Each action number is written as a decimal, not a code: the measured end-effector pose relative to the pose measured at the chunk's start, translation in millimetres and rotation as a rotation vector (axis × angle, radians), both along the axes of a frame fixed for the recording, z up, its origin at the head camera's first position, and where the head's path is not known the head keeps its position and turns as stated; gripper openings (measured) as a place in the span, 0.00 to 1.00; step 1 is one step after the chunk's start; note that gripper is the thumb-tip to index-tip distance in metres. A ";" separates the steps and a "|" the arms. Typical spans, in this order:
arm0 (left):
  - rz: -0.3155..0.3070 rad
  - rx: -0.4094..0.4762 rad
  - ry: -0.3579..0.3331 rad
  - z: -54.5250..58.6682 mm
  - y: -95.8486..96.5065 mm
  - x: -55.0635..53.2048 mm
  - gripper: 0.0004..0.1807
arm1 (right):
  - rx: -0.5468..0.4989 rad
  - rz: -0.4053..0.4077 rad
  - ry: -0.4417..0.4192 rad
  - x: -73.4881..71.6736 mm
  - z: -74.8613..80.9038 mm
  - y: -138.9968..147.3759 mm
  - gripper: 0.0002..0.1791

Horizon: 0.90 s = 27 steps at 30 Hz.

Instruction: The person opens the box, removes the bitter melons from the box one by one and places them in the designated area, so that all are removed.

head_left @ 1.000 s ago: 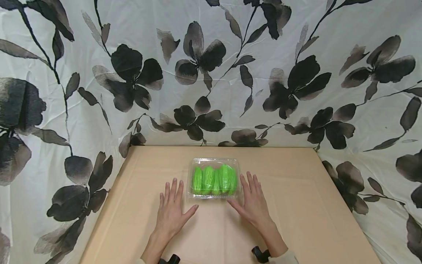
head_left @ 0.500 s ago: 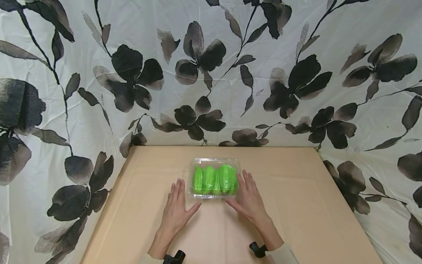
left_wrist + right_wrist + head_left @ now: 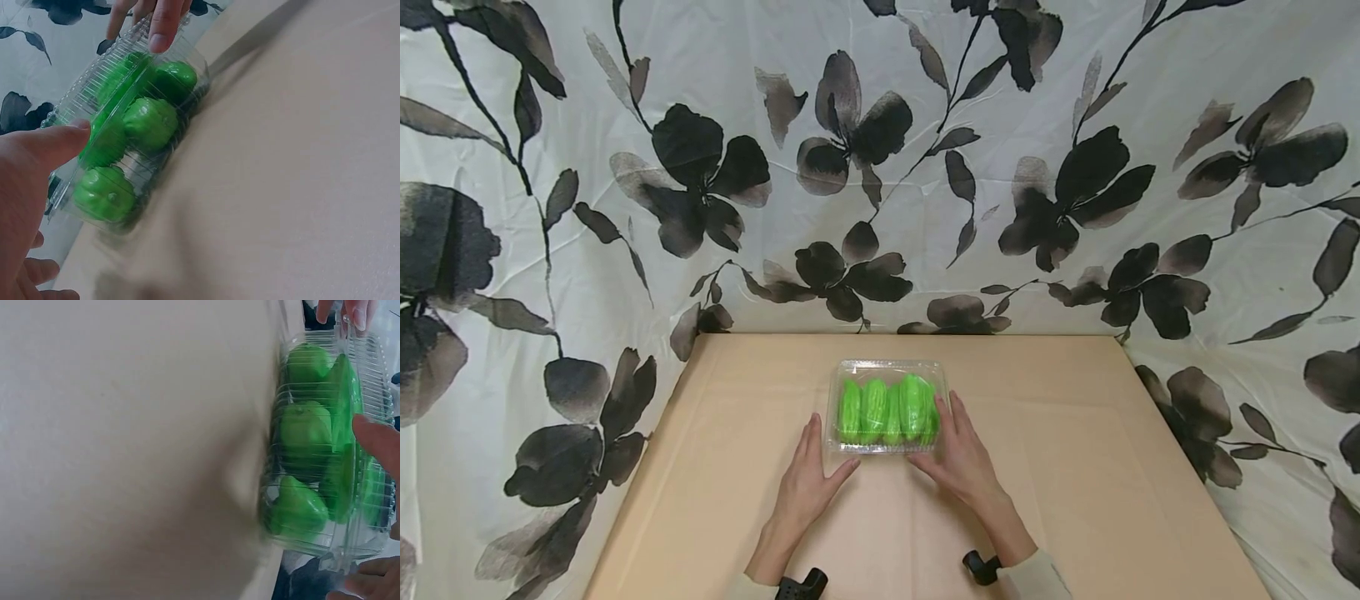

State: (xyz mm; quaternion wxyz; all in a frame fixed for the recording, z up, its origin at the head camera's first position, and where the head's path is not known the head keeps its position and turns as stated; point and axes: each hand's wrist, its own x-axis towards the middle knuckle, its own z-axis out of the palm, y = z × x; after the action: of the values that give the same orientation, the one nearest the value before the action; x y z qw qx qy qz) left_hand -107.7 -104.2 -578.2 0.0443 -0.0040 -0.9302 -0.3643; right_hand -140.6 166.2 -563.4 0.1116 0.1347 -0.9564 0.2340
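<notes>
A clear plastic clamshell box (image 3: 887,367) sits on the table, holding several long, ridged green vegetables (image 3: 891,410). My left hand (image 3: 805,483) is at the box's left front corner, fingers extended along its left side. In the left wrist view, the left thumb (image 3: 59,142) reaches to the lid's front edge while the other fingers stay lower, outside the box. At the right side is my right hand (image 3: 961,461), its straight fingers right at the side rim. The right thumb (image 3: 378,439) meets the front rim in the right wrist view.
The table has a pale tan top (image 3: 1097,500) that ends at a straight far edge. Behind and at both sides hangs a white cloth (image 3: 955,50) with dark flowers. Each wrist carries a black camera mount, such as the left mount (image 3: 802,585).
Both hands have moved inward toward the box, the left to the right and the right to the left. The left fingers have drawn together. The box has stayed in place.
</notes>
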 end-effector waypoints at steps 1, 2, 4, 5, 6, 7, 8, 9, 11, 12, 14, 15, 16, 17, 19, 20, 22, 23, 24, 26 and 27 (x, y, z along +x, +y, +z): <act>0.000 0.015 0.000 -1.1 0.3 -0.2 0.57 | 0.002 -0.001 0.000 0.1 -0.9 -0.2 0.60; 0.000 0.028 0.000 -1.9 0.5 -0.4 0.57 | 0.005 -0.001 -0.002 0.5 -1.9 -0.4 0.59; 0.001 0.049 0.001 -3.2 1.0 -0.8 0.56 | 0.006 -0.001 0.006 0.5 -3.9 -1.0 0.59; 0.001 0.063 0.001 -3.6 1.3 -1.0 0.56 | 0.007 0.000 0.011 0.5 -4.9 -1.2 0.59; 0.000 0.074 0.003 -4.2 1.6 -1.4 0.55 | 0.010 0.002 0.018 0.5 -5.9 -1.3 0.58; -0.001 0.086 0.001 -4.7 1.9 -1.7 0.55 | 0.010 0.003 0.024 0.6 -6.7 -1.3 0.58; -0.001 0.097 0.001 -5.3 2.3 -2.0 0.54 | 0.006 0.005 0.028 0.5 -7.8 -1.4 0.58; -0.001 0.106 -0.003 -5.9 2.8 -2.3 0.54 | 0.002 0.006 0.030 0.4 -8.5 -1.4 0.58; -0.001 0.125 -0.011 -7.1 3.7 -2.9 0.53 | -0.011 0.008 0.025 0.6 -9.3 -1.3 0.58; 0.000 0.135 -0.016 -7.6 4.1 -3.1 0.52 | -0.016 0.011 0.024 0.5 -9.7 -1.1 0.58; 0.000 0.147 -0.025 -9.1 5.2 -3.7 0.51 | -0.025 0.010 0.007 0.8 -9.9 -0.3 0.58; 0.000 0.153 -0.030 -9.5 5.7 -4.1 0.51 | -0.027 0.008 -0.003 0.8 -9.8 0.1 0.59; 0.002 0.162 -0.032 -9.9 5.8 -4.3 0.51 | -0.028 0.008 -0.011 0.7 -9.8 0.1 0.59; 0.003 0.170 -0.033 -10.3 5.8 -4.5 0.51 | -0.026 0.008 -0.014 0.5 -10.1 0.3 0.59; 0.004 0.182 -0.035 -11.1 5.6 -5.2 0.51 | -0.025 0.007 -0.020 0.1 -10.7 0.2 0.59; 0.005 0.192 -0.037 -11.1 5.6 -5.5 0.51 | -0.024 0.007 -0.018 0.1 -11.0 0.2 0.59; 0.008 0.206 -0.040 -11.5 5.4 -6.4 0.51 | -0.026 0.007 -0.011 0.1 -11.7 0.1 0.59; 0.009 0.213 -0.043 -11.8 5.3 -6.9 0.51 | -0.030 0.007 -0.009 0.1 -11.9 0.0 0.59; 0.010 0.221 -0.045 -12.1 5.2 -7.3 0.51 | -0.034 0.005 -0.013 0.2 -12.1 -0.2 0.59; 0.013 0.241 -0.050 -12.8 5.2 -7.8 0.51 | -0.038 0.004 -0.021 0.4 -12.8 -0.3 0.59; 0.014 0.250 -0.052 -13.4 5.1 -8.0 0.51 | -0.040 0.004 -0.025 0.5 -13.2 -0.3 0.59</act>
State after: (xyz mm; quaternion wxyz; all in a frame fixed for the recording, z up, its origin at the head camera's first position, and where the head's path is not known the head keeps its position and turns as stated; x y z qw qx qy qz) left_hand -115.7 -99.1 -591.7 0.0230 0.0172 -0.8784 -0.4770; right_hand -140.1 165.9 -576.6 0.1016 0.1313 -0.9526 0.2549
